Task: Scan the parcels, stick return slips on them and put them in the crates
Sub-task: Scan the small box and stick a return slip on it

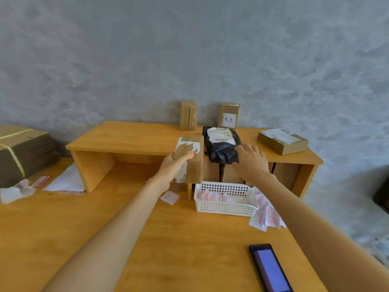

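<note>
Left hand (171,167) grips cardboard box (189,158) at shelf (126,138) front edge. Right hand (250,160), fingers spread, rests on black bag parcel (221,146) atop shelf. White basket (226,204) on worktop (168,239) below.

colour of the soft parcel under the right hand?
Black, with white shipping labels on top. The soft parcel shows in the head view, right hand on it.

basket (226,204) below shelf (126,137), phone (270,268) front-R, slips (268,216) R of basket

Matt cardboard box (190,158), glossy black plastic mailer (221,149) (crinkled), smooth wooden table (168,239).
</note>
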`<action>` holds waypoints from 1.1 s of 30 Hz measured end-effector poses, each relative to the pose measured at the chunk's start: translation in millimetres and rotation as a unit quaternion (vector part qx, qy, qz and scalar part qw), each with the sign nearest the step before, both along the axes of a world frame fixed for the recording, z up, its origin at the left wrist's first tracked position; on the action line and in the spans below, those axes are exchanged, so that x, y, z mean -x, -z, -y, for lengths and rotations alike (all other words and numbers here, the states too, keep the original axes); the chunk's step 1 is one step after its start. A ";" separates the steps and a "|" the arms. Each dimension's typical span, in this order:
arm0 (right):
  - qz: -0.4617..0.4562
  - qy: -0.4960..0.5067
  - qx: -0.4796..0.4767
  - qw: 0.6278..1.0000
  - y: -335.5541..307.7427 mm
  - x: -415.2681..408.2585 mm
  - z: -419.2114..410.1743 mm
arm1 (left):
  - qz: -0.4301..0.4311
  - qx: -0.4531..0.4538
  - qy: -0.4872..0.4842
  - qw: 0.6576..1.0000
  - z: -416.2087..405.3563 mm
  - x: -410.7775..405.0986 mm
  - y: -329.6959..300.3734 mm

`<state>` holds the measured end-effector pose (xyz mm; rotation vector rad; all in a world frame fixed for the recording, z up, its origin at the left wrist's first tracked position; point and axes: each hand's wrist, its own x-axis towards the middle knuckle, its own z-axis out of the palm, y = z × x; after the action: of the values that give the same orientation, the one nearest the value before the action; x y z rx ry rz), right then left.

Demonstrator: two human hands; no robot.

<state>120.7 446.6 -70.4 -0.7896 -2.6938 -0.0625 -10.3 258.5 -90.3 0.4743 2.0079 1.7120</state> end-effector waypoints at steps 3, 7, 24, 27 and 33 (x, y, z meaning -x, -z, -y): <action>-0.010 -0.001 0.031 0.999 24.3 -21.4 8.2 | 0.011 0.017 -0.002 1.000 9.9 -21.2 35.7; 0.047 0.001 0.041 0.998 63.1 -45.4 17.8 | 0.015 0.043 0.014 0.999 14.6 -42.9 82.8; 0.125 0.072 0.147 0.979 184.3 -66.7 38.7 | -0.425 0.375 0.185 0.803 -4.6 -54.4 207.8; 0.133 0.087 0.148 0.976 194.0 -61.1 38.9 | -0.478 0.376 0.217 0.764 -2.8 -52.0 219.1; 0.133 0.099 0.151 0.974 204.6 -54.5 40.3 | -0.550 0.331 0.233 0.730 3.2 -47.2 234.7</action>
<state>175.2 406.3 -275.0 -1.2205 -2.9048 0.2143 36.9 255.3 -325.0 1.8033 2.6427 0.2069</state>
